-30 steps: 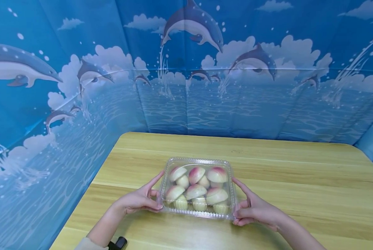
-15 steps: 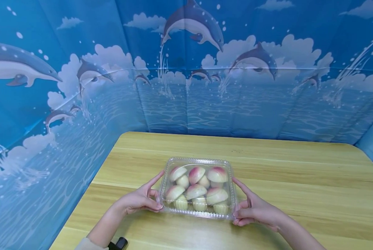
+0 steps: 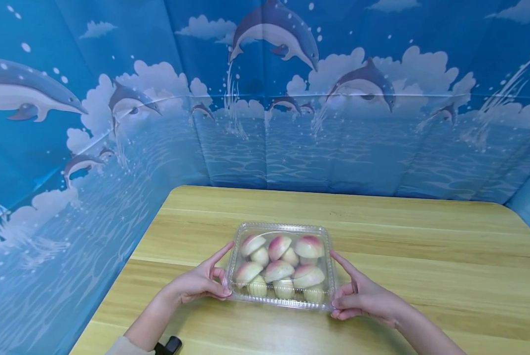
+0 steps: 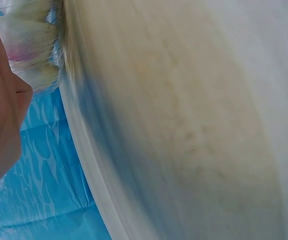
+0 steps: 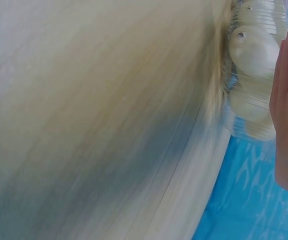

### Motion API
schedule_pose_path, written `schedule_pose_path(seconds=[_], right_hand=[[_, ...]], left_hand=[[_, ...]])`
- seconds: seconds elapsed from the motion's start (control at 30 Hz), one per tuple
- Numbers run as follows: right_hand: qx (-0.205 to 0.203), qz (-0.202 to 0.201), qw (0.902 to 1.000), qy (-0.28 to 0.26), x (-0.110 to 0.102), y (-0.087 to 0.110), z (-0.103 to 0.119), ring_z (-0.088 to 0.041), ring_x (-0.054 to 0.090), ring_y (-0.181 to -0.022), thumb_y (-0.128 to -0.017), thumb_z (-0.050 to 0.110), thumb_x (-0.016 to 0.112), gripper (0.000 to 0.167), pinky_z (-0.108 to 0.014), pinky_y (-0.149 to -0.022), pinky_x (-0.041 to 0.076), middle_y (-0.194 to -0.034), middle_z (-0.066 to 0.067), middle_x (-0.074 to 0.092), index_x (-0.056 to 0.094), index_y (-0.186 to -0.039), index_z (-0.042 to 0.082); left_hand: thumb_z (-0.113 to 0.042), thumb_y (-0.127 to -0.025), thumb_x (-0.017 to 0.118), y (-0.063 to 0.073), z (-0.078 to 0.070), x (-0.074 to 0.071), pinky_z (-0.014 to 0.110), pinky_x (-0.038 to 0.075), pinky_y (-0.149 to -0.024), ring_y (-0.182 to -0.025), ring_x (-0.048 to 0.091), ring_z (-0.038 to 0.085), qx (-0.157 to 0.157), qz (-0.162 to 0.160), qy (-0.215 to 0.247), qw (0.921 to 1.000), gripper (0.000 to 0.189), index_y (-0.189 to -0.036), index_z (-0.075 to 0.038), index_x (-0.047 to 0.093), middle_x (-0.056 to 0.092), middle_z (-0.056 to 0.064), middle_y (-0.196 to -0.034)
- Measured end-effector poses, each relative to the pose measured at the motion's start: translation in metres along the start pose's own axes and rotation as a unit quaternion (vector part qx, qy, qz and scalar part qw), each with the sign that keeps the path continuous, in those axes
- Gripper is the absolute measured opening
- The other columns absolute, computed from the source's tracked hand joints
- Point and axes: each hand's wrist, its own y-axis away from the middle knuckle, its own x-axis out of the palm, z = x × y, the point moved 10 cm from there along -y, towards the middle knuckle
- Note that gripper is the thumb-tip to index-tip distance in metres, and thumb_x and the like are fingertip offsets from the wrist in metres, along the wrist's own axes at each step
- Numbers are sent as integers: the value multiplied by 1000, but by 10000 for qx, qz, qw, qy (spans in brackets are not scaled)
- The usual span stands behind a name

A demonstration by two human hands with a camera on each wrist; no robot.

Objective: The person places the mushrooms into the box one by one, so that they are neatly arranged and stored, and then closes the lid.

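A clear plastic clamshell box point(image 3: 284, 301) sits at the near middle of the wooden table point(image 3: 402, 246), its lid down. Inside are several mushroom-shaped pieces point(image 3: 279, 271) with cream caps tinged pink over pale stems, some of them ridged. At the box's left side the left hand point(image 3: 198, 282) grips the near corner with its thumb, the index finger stretched along the edge. The right hand point(image 3: 366, 300) holds the opposite corner in the same way. Both wrist views show a hand against one side of the box point(image 4: 56, 82); they are partly cut off by the frame.
A blue curtain point(image 3: 291, 148) printed with dolphins and clouds hangs behind the table and along its left side. Below the left wrist, a small black object point(image 3: 172, 344) shows at the bottom edge of the head view.
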Motion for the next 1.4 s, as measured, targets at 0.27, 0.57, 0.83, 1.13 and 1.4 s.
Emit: schedule_pose_path(seconds=[0.27, 0.57, 0.83, 1.13, 1.4], right_hand=[[-15, -77, 10000, -48, -3, -1, 0, -26, 66, -79, -86, -7, 56, 104, -32, -72, 55, -83, -10, 62, -25, -144, 25], [-1, -145, 9998, -133, -4, -3, -1, -25, 67, -76, -84, -7, 58, 107, -33, -71, 55, -81, -9, 63, -25, -144, 21], [-20, -242, 9996, -136, -4, -3, -2, -24, 67, -73, -82, -8, 60, 108, -34, -70, 55, -79, -8, 62, -24, -145, 20], [0, -72, 9993, -380, -3, -4, -4, -23, 67, -75, -84, -9, 57, 107, -33, -72, 55, -81, -7, 64, -26, -144, 22], [10, -28, 9991, -420, -4, -2, -5, -24, 67, -77, -85, -9, 57, 106, -33, -73, 55, -81, -7, 63, -25, -144, 23]], left_hand=[[15, -74, 63, 1, -4, 3, 26, 54, -69, -71, 63, 16, 43, 65, -6, 10000, 111, -150, -25, -8, 54, 5, -76], [14, -75, 64, 0, -2, 1, 27, 54, -70, -71, 63, 17, -66, 49, 11, 10000, 111, -150, -26, -7, 55, 5, -76], [16, -75, 62, 0, -1, 2, 28, 54, -72, -72, 62, 15, -100, 86, -53, 9999, 110, -150, -26, -8, 55, 5, -77], [18, -74, 60, 0, -3, 4, 28, 55, -70, -71, 62, 15, 12, 108, -16, 9999, 111, -150, -24, -9, 55, 7, -79], [11, -70, 69, -1, -1, 5, 29, 55, -70, -70, 62, 18, -38, 67, 170, 9998, 117, -149, -27, -7, 55, 9, -81]])
